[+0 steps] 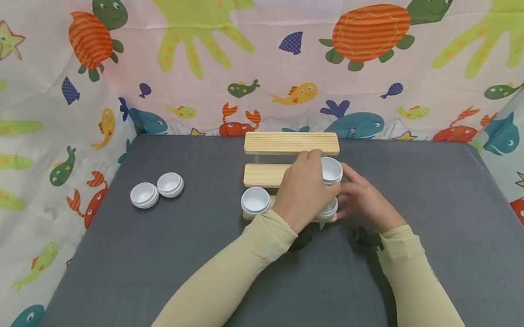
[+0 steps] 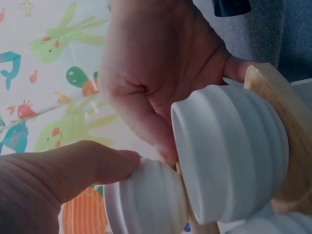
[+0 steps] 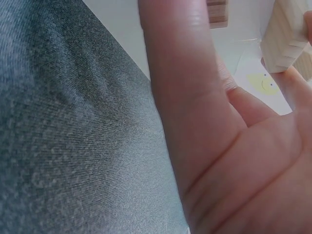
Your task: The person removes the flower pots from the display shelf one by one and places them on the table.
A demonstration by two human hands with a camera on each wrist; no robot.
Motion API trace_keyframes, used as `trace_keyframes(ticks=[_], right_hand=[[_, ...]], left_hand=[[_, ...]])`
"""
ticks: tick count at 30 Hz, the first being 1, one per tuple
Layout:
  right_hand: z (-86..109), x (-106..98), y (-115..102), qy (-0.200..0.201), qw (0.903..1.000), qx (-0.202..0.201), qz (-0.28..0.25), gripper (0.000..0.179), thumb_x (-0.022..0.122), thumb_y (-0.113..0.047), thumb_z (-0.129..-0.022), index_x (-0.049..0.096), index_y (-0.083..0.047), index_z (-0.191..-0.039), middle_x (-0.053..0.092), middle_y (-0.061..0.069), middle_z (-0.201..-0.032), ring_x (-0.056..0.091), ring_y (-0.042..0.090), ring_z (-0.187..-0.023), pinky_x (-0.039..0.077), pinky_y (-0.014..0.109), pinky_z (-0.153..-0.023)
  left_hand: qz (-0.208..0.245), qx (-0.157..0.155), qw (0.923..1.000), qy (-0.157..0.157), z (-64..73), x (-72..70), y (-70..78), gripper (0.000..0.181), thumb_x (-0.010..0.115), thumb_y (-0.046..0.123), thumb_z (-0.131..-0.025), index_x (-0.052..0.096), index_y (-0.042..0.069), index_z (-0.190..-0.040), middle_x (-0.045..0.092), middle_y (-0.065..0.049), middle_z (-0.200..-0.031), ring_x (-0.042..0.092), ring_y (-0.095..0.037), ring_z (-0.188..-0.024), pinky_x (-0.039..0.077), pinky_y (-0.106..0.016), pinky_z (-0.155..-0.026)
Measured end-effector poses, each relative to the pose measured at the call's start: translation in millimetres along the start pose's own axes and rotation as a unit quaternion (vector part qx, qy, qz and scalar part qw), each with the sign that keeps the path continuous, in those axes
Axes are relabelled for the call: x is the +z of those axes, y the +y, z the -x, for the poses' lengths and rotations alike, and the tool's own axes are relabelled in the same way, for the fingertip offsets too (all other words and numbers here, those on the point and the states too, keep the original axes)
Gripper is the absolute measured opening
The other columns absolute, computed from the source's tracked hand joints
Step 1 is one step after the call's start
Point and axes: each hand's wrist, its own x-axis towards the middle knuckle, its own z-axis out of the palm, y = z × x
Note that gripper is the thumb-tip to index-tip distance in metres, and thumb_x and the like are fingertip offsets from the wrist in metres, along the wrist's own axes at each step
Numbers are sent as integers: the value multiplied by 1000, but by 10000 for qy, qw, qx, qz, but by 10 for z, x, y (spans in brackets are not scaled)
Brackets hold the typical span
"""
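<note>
A wooden stand with several step-like shelves (image 1: 291, 143) carries small white ribbed bowls. My left hand (image 1: 304, 187) reaches across it and holds a white bowl (image 1: 332, 169) on the middle step at the right. In the left wrist view the left thumb (image 2: 109, 163) presses that bowl (image 2: 148, 197); the other left fingers are hidden there. My right hand (image 1: 366, 200) is at the stand's right end, its fingers spread and touching the board edges. Other white bowls stand on the lowest step, one stack at left (image 1: 256, 200) and one at right (image 1: 328, 210), partly behind the left hand.
Two short stacks of white bowls, one (image 1: 144, 195) beside the other (image 1: 170, 185), stand at the left on the grey cloth-covered table (image 1: 194, 245). A sea-animal printed curtain (image 1: 241, 54) hangs behind the table and along both sides.
</note>
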Motion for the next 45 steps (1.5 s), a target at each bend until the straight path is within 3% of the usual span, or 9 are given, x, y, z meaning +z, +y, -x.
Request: trace_keyframes(ticks=[8,18,25,34,45], right_hand=[[-3,-14,-16,-39,9998,66,177,66,48,-28,-110,26,-35,-171,42,22,-162,78,22,-106,65,52,-82],[15,4,-35,5,9995,217,208,68,47,-28,-110,22,-35,-173,40,22,-162,76,20,-105,65,50,-83],[4,19,-9,21,9995,181,258,67,46,-27,-110,23,-34,-173,40,23,-161,77,22,-104,64,52,-83],[0,34,-15,30,9995,122,279,68,46,-27,-110,21,-32,-173,41,25,-160,76,23,-107,64,53,-83],[5,42,-18,55,9994,144,297,67,46,-28,-110,23,-35,-173,42,24,-158,76,22,-105,64,52,-83]], left_hand=[[410,110,9991,-32,76,-172,-140,58,85,34,-91,67,8,-140,70,-8,-129,71,-21,-109,63,-39,-93],[791,-206,9965,180,231,-508,-474,54,85,26,-88,69,8,-137,71,-8,-127,69,-22,-109,62,-43,-94],[682,-213,9964,448,367,-745,-764,54,84,24,-85,70,10,-136,72,-7,-126,69,-23,-110,61,-45,-94],[590,-600,9947,586,504,-1001,-1115,66,85,32,-86,66,9,-145,70,-10,-137,67,-28,-122,58,-49,-104],[415,-1113,9895,821,567,-1146,-1532,66,84,32,-88,65,4,-145,69,-15,-133,66,-31,-114,56,-50,-97]])
